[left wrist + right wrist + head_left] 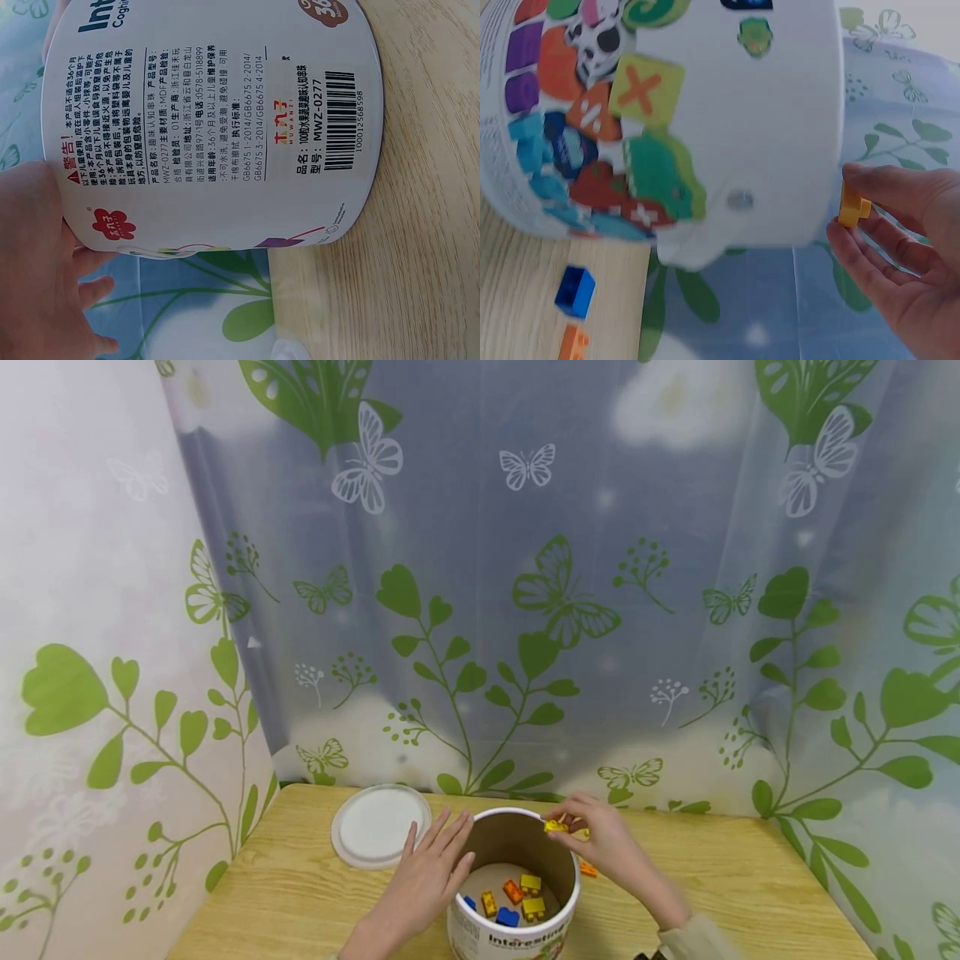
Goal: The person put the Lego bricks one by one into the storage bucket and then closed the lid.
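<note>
A white bucket (512, 935) with printed labels stands at the table's front. On its floor lie a few building blocks: a yellow block (530, 884), an orange block (512, 892) and a blue block (507, 917) among several. My left hand (423, 885) rests on the bucket's left rim with fingers extended; in the left wrist view that hand (34, 262) is beside the bucket wall. At the right rim, my right hand (600, 839) pinches a yellow building block (556, 827) between thumb and fingers. The right wrist view shows this block (850, 204) close to the rim.
A round white lid (381, 827) lies on the wooden table (300, 893), left of the bucket. Beyond the bucket's right side are a loose blue block (575, 291) and an orange block (574, 343). A leaf-patterned curtain (465, 610) hangs behind the table.
</note>
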